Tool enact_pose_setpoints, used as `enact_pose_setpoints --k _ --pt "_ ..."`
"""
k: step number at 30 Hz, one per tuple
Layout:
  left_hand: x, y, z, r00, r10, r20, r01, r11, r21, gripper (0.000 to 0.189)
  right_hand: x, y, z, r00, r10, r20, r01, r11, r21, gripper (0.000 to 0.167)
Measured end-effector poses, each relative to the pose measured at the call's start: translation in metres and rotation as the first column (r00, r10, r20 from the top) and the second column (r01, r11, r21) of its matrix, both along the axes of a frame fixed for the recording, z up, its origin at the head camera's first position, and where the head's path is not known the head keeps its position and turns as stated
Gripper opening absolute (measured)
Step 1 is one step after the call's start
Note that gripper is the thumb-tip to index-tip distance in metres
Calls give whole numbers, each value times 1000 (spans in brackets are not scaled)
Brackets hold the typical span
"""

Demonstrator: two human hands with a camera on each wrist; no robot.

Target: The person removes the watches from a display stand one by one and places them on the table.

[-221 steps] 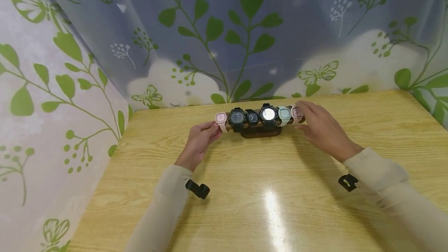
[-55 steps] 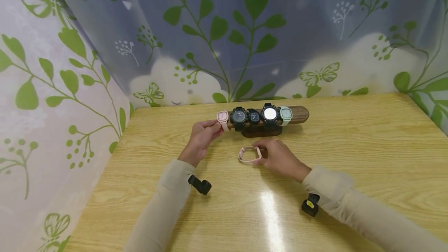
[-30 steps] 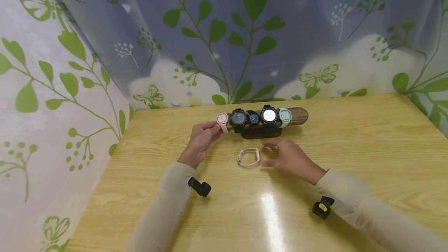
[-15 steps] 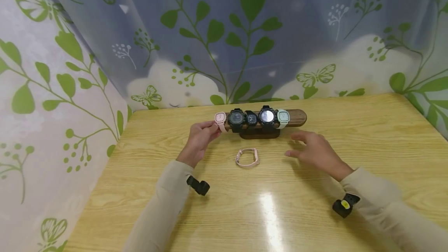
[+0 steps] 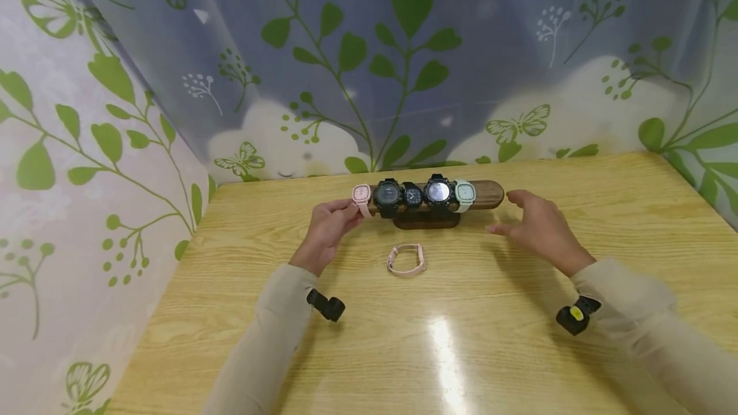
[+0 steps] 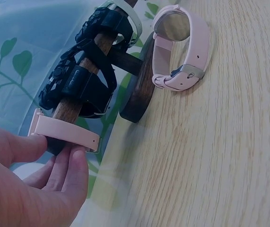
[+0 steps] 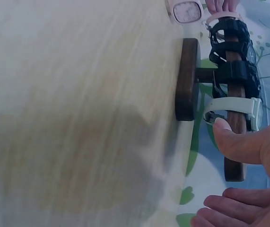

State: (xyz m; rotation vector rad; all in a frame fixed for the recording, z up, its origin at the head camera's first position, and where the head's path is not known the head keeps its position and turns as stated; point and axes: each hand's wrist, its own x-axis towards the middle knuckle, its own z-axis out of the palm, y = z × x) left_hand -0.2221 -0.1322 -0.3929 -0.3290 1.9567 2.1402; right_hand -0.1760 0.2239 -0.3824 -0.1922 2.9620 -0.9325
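A dark wooden watch stand (image 5: 489,195) carries a pink watch (image 5: 361,193) at its left end, several black watches (image 5: 389,195) in the middle and a mint-green watch (image 5: 465,192) to their right. My left hand (image 5: 325,234) pinches the bar's left end between thumb and fingers, right beside the pink watch's strap (image 6: 68,131). My right hand (image 5: 543,228) hovers off the bar's bare right end, thumb and fingers spread with nothing between them. In front of the stand's base lies a second pink watch (image 5: 423,257), on its side with the strap buckled into a loop.
The stand's foot (image 7: 187,80) rests on the wood-grain table (image 5: 369,338), close to the back edge. Behind it hangs a curtain (image 5: 490,31) with a leaf print. A similar patterned cloth (image 5: 75,146) borders the left side.
My right hand took the pink watch off the bar's right end, laid it on the table and let go. It has since moved back right, beside the bar's end. The left hand keeps its hold.
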Motion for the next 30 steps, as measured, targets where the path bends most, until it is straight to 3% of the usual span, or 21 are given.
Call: enact_pose_setpoints --k 6,15,30 --pt "0 0 0 1000 3 -4 -3 1000 6 38 -9 -9 9 1000 -7 -21 7 1000 9 93" --pt "0 0 -1 1000 -1 -15 1 1000 5 38 -15 -30 15 990 82 -116 -81 997 19 90" --pt "1 0 0 1000 -3 -15 3 1000 16 39 -26 -52 9 940 210 -268 -182 975 126 75"
